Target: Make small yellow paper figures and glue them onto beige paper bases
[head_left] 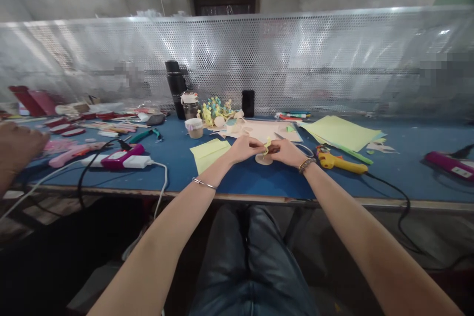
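My left hand [242, 149] and my right hand [285, 153] meet above the blue table top [259, 182], their fingertips pinching a small curled yellow paper piece [266, 147]. A dark bit shows beside it, too small to name. Just below my hands lies a round beige disc [263, 159]. Pale yellow paper [209, 154] lies left of my left hand. A yellow hot glue gun [340, 162] rests right of my right hand, near a stack of pale green paper [340, 132].
Behind my hands are a cream paper sheet [259, 131], a cluster of paper flowers [217, 111], a glass jar [190, 106] and a black flask [176, 88]. A co-worker's hand [18, 145] enters at left, near a power strip [116, 160] and cables. A perforated metal screen [237, 59] backs the table.
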A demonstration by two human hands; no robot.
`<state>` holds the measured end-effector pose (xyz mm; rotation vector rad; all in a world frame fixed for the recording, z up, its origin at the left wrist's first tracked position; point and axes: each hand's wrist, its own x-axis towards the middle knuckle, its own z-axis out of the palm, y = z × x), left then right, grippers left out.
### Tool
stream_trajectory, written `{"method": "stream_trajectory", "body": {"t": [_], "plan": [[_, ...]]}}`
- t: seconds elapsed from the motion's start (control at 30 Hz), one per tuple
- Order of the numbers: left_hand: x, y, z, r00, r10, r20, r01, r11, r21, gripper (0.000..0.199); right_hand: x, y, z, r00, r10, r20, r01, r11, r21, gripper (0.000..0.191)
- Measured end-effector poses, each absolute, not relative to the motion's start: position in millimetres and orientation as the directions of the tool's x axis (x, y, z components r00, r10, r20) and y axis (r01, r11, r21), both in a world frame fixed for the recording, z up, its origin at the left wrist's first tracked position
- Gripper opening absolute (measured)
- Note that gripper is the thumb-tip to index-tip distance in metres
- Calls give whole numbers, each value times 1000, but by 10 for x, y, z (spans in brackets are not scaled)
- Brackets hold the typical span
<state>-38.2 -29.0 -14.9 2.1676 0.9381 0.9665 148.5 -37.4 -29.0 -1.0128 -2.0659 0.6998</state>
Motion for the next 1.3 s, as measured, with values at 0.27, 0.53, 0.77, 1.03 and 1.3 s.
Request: {"method": "stream_trajectory", "body": {"t": [0.27, 0.53, 0.77, 1.03, 1.3], "plan": [[-391, -290, -168, 501, 767, 402, 350, -604, 716, 29, 1501, -367, -292, -440, 801, 406, 419, 583, -696, 16], [-305, -204, 47, 438, 792, 425, 427, -600, 677, 22, 1519, -319, -324, -381, 850, 363, 408, 507, -759, 28], [-303, -213, 55, 405, 795, 452, 277, -578, 768, 19, 1548, -305, -315, -407, 842, 354, 428, 518, -741, 28], [-228, -291, -83, 338, 766, 546, 357, -641, 679, 30, 1556, -277, -339, -407, 810, 423, 502, 585, -637, 28], [-185, -194, -160, 329, 733, 596, 378, -680, 628, 21, 1562, -244, -360, -425, 810, 404, 483, 580, -656, 34]]}}
